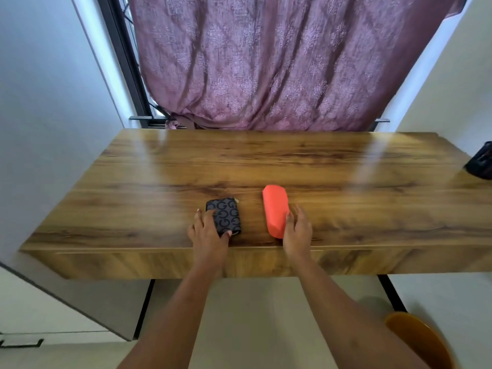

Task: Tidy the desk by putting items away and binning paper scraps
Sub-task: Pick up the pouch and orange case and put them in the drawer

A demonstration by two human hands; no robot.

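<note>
A wooden table (266,161) is seen from above, with 2 things lying close to its near edge. A dark patterned wallet (225,215) is laid flat on the left, and an orange-red case (275,210) is laid lengthwise just to its right; a strip of bare wood is left between them.

The left grip (209,234) is clamped on the wallet. Its near left corner is covered by the hand, the thumb (228,233) is hooked at the near edge, and a finger is laid across the patterned top. The far right part of the wallet is left uncovered.

The right grip (296,230) is held apart and nothing is enclosed by it. It is placed just beside the case, on the case's right. Only the thumb tip is set against the case's right side, while the fingers (299,210) are stretched forward over the table.

A mauve patterned curtain (279,62) is hung behind the table. A dark object (482,161) is cut off at the table's far right edge and cannot be identified.
</note>
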